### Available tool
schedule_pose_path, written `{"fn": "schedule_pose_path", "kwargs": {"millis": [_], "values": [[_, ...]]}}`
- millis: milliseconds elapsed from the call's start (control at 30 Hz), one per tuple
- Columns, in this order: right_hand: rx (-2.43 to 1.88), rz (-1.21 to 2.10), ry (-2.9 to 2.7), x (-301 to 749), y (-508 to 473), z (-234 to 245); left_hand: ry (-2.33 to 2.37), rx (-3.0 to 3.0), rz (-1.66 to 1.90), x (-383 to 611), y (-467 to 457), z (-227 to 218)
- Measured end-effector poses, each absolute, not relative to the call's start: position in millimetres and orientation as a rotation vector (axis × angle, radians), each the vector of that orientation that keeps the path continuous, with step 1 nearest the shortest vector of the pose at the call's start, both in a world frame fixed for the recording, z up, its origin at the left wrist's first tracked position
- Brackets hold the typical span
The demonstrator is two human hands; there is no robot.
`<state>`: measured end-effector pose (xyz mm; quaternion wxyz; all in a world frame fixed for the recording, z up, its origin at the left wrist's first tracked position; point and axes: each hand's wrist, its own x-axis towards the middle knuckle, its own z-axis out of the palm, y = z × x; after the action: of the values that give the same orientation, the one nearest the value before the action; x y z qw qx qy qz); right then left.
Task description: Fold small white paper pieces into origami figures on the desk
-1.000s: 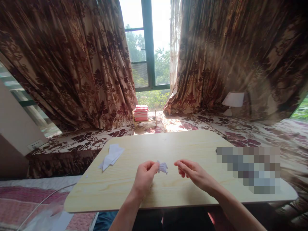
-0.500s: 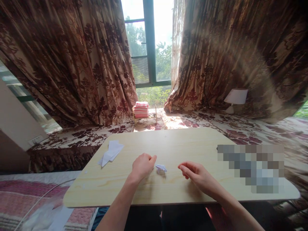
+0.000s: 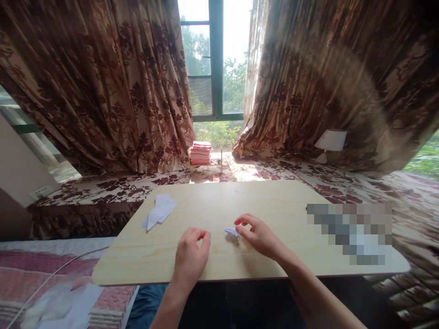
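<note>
A small folded white paper piece (image 3: 232,233) stands near the middle of the pale wooden table (image 3: 151,258). My right hand (image 3: 257,234) is just right of it, thumb and index finger apart around its right end; whether they touch it I cannot tell. My left hand (image 3: 192,253) rests low over the table to the left of the paper piece, fingers curled in and thumb close to the index finger, with nothing visible in it. Farther left lie several white paper sheets (image 3: 161,211), some folded to a point.
A blurred-out item (image 3: 356,233) covers the table's right side. Behind the table, a patterned ledge holds a stack of pink-striped cloths (image 3: 200,153) on a small stand and a white lamp (image 3: 331,140). A cable (image 3: 58,278) and a plastic bag (image 3: 51,304) lie at lower left.
My left hand has drawn back left and nearer to me, away from the folded paper. My right hand has moved left to the paper, its fingers spreading.
</note>
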<state>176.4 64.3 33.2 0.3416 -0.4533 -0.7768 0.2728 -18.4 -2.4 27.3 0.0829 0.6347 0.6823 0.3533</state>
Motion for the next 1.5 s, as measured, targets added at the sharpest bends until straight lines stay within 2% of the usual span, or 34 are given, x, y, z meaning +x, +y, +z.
{"fn": "schedule_pose_path", "kwargs": {"millis": [167,433,600,767,933,1367,1500], "values": [[-1.22,0.685,-2.041,181.0,63.6,26.1,2.119,1.905,0.882,10.2,24.3,35.1],[-1.147,0.76,-2.039,188.7,52.2,12.4,2.013,1.887,0.8,30.9,41.0,31.6],[-1.159,0.912,-1.804,209.8,60.3,22.3,1.697,1.739,0.951,32.7,46.8,49.8],[-1.188,1.091,-1.638,227.2,72.3,35.0,1.34,1.707,0.861,33.4,50.1,74.8],[-1.106,1.292,-1.652,223.5,74.3,37.4,1.242,1.704,0.806,34.4,56.6,81.7],[-1.116,1.301,-1.68,206.0,76.5,41.9,1.271,1.789,0.804,20.8,64.4,79.4],[-1.133,1.251,-1.604,201.4,78.7,38.3,1.294,1.707,0.897,20.7,65.0,75.6]]}}
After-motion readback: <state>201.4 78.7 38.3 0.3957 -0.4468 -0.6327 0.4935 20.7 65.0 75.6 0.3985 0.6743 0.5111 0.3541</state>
